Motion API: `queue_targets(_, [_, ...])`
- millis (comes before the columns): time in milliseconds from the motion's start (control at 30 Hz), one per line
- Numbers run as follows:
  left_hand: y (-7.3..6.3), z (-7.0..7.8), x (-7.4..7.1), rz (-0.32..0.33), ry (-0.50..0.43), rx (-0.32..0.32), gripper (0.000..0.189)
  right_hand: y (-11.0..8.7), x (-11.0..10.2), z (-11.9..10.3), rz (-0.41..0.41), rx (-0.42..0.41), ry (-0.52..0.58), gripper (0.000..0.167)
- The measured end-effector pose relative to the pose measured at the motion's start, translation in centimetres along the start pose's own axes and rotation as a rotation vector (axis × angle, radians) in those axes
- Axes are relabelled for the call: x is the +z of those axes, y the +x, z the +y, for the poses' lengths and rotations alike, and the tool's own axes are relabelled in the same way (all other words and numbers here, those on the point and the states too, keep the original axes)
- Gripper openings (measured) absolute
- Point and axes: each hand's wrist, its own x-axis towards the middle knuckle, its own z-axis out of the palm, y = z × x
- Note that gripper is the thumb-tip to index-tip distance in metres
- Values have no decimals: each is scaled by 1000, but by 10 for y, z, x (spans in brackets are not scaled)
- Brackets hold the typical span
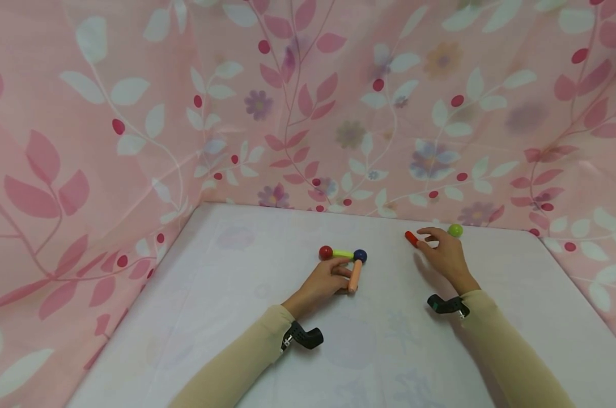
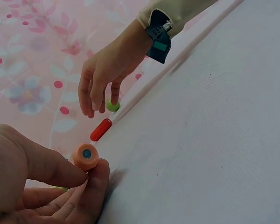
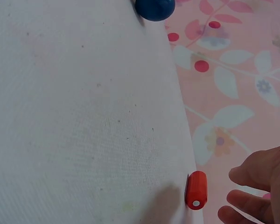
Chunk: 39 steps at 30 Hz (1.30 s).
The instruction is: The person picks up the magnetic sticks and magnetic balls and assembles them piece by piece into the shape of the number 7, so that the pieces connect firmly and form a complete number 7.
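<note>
Left hand (image 1: 324, 283) pinches the orange stick (image 1: 356, 276) inward of the table's (image 1: 389, 345) far edge, apparently to steady the blue ball (image 1: 360, 256); right hand (image 1: 446, 256), fingers slack and empty, hovers by the red stick (image 1: 411, 238).

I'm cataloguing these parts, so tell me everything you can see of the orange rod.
The orange rod is short, straight and pale orange, with a smooth surface that looks like plastic. Its near end is round, with a small grey-blue disc, perhaps metal, set in the middle. Its far end meets the blue ball, apparently touching it. The left hand pinches the rod near its near end with thumb and fingers. Whether it also rests on the table is hard to tell.
</note>
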Motion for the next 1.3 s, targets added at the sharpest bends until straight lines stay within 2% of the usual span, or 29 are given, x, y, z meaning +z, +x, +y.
queue_targets(167, [-2, 3, 0, -5, 21, -11, 66, 2, -1, 2, -52, 32, -6, 30])
queue_targets(367, [-4, 6, 0, -5, 3, -31, 66, 5, -1, 5, -118, 55, -15, 37])
queue_targets(533, [-4, 7, 0, -1, -27, -44, 66, 11, 0, 10, -159, 19, -27, 46])
queue_targets(800, [-3, 7, 1, 1, -52, -53, 68, 19, 3, 19, -301, -38, -33, 61])
queue_targets(1033, [-3, 7, 2, 11, -83, -60, 67, 18, 4, 16, -349, -39, -59, 52])
queue_targets(1300, [-2, 7, 1, 4, -130, -82, 62, 18, 1, 17, -356, 41, -45, 52])
